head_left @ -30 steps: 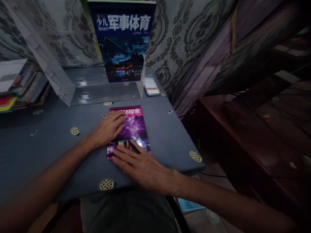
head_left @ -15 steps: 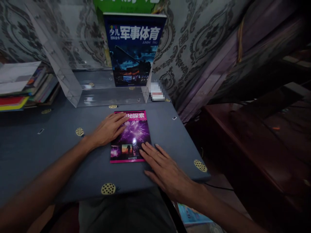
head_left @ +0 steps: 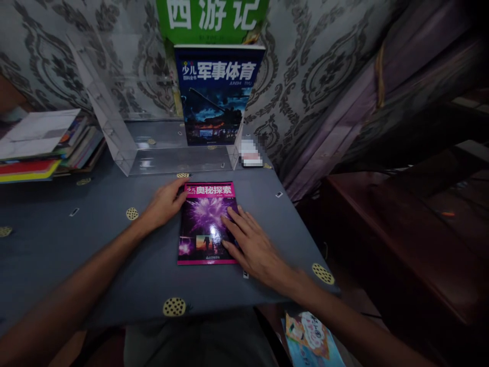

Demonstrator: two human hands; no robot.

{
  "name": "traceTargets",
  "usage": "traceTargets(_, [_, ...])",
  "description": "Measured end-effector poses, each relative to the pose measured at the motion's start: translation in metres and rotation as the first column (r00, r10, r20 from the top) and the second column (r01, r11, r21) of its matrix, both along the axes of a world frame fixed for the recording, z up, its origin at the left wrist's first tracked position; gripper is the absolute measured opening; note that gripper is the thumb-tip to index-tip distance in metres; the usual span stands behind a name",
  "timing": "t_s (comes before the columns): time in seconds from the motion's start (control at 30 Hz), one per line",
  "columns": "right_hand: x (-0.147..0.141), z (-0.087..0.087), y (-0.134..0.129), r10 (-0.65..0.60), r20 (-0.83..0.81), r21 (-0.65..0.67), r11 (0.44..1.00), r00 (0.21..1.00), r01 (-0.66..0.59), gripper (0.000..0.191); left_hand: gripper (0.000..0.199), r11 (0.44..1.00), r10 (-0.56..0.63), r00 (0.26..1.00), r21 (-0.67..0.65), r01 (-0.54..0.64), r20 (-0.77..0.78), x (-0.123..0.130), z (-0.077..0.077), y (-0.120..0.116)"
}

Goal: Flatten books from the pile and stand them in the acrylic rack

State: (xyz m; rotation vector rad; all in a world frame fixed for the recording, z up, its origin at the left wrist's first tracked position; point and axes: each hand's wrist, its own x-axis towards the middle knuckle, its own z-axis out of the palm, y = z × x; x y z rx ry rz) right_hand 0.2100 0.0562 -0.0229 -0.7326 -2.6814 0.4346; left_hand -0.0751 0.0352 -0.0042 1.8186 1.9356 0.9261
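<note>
A book [head_left: 202, 219] with a magenta band and a purple burst on its cover lies closed and flat on the table. At its upper left edge rests my left hand [head_left: 166, 202], thumb and fingers apart near the corner, not gripping. My right hand [head_left: 252, 244] is spread over the right side of the cover, fingers stretched out. Behind the book, a clear acrylic stand [head_left: 164, 159] holds a dark blue book [head_left: 216, 114] upright. A green book [head_left: 214, 20] stands behind that one, its top cut off by the frame.
On the left is a stack of books and papers [head_left: 42, 137]. A small pixelated item [head_left: 251, 155] sits right of the stand. The table [head_left: 103, 265] has a grey cloth with pineapple prints. Below its right edge are a blue book [head_left: 313, 341] and dark red furniture [head_left: 382, 219].
My left hand has slid off the cover to the book's left edge, uncovering the title. My right hand has moved up onto the cover. The view has tilted up slightly.
</note>
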Motion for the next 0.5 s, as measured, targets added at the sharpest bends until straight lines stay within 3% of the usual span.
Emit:
traceTargets(0.07, [0.0,0.0,0.001,0.006,0.003,-0.005,1.0,1.0,-0.006,0.053,0.044,1.0,0.019,0.959,-0.013,-0.016,0.281,-0.004,0.0,0.003])
traceTargets(0.13, [0.0,0.0,0.002,0.01,-0.005,-0.015,1.0,1.0,-0.01,0.053,0.048,0.998,0.069,0.831,-0.037,-0.058,0.552,-0.006,0.001,0.006])
traceTargets(0.2, [0.0,-0.001,0.003,0.009,-0.018,-0.024,1.0,1.0,-0.01,0.053,0.052,0.99,0.142,0.674,-0.11,-0.091,0.725,-0.003,0.002,0.006])
traceTargets(0.27, [-0.001,-0.003,0.004,0.007,-0.034,-0.031,0.999,0.999,-0.008,0.054,0.052,0.982,0.174,0.56,-0.188,-0.033,0.81,0.005,0.005,0.003])
traceTargets(0.33, [-0.003,-0.005,0.005,-0.001,-0.057,-0.043,0.999,0.998,-0.002,0.055,0.047,0.971,0.139,0.493,-0.216,0.103,0.859,0.014,0.007,0.0])
traceTargets(0.4, [-0.004,-0.007,0.009,-0.02,-0.089,-0.077,0.997,0.996,0.013,0.058,0.043,0.955,0.096,0.446,-0.209,0.211,0.89,0.021,0.011,-0.002])
traceTargets(0.5, [-0.006,-0.008,0.018,-0.095,-0.173,-0.184,0.981,0.98,0.063,0.076,0.047,0.964,0.047,0.424,-0.152,0.217,0.904,0.023,0.02,-0.004])
